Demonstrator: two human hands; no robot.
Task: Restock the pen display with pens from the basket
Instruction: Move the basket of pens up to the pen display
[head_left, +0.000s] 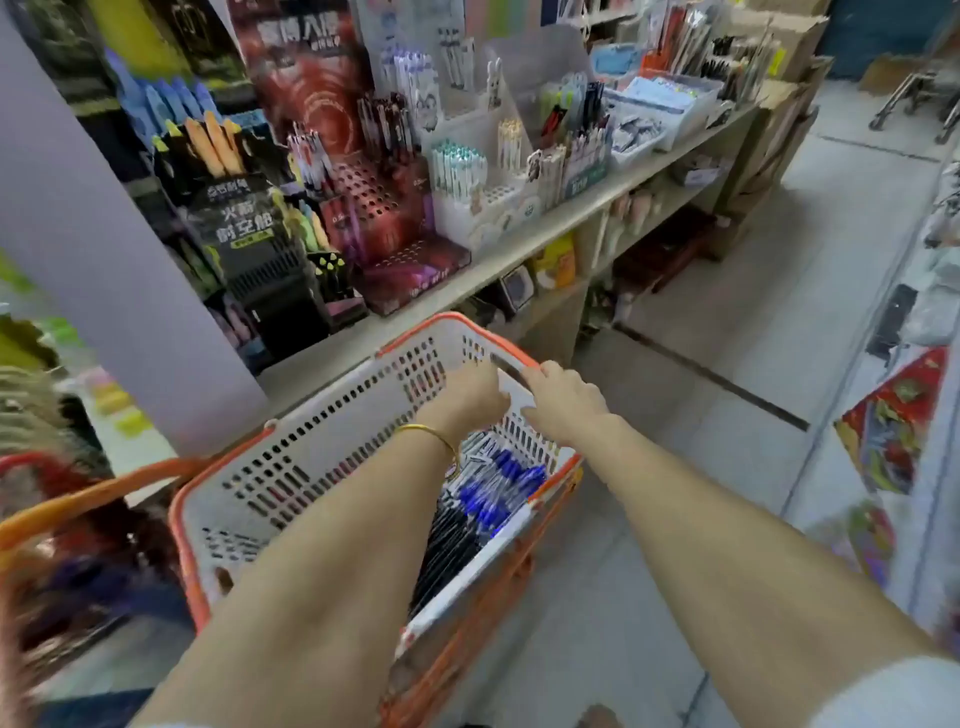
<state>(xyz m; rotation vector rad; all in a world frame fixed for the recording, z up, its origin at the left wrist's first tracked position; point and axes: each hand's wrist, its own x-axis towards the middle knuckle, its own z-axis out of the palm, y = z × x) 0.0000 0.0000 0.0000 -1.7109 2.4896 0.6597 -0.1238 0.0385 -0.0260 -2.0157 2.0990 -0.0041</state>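
- Orange-rimmed white basket (322, 441): blue and black pens (493, 499) inside.
- Your right hand (563, 402): curled over its far rim.
- Your left hand (472, 389): beside it; cannot tell its grip.

The left hand (470, 395) faces away, and its fingers are hidden, so its grip cannot be determined. The left forearm (332, 545) covers most of the pens (498, 488) and part of the basket (332, 415). The orange handle (78, 501) is cut off by the left edge. The surrounding lower-left area is blurred. Small print on the pen display (384, 208) is illegible.
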